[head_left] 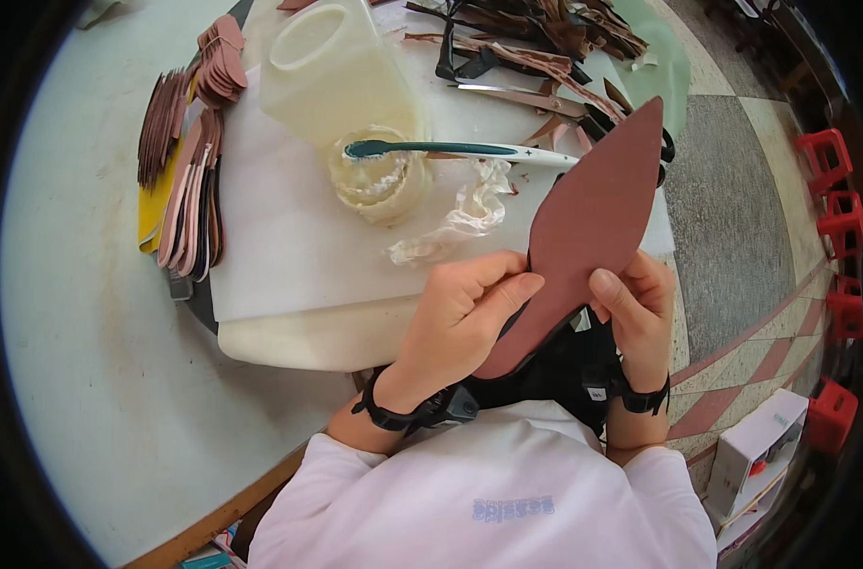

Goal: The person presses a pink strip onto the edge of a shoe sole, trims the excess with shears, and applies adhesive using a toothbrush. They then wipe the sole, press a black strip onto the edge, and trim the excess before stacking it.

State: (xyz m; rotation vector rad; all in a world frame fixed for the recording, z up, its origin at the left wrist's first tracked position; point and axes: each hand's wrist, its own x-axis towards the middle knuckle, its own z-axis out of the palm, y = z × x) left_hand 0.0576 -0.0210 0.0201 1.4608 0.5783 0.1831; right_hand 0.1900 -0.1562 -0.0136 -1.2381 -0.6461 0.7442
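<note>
Over the table edge, I see both hands lifting one pointed brown insole (588, 232) | left hand (460, 318) pinching its left edge, right hand (640, 303) closed on its right edge, toe aimed up-right | progress: brush (450, 150) resting across glue pot (379, 180), insole stack (189, 194) waiting at left; gluing apparently not begun on this piece.

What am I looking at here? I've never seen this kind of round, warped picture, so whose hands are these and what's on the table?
It is one view from a fisheye camera worn on a person's head, looking down, so edges bend. No machine: the left hand and right hand are the wearer's own. Together they hold a pointed reddish-brown shoe insole. On the table lie a white board, a glue pot with a toothbrush across it, a plastic jug, stacked insoles and leather scraps.
</note>
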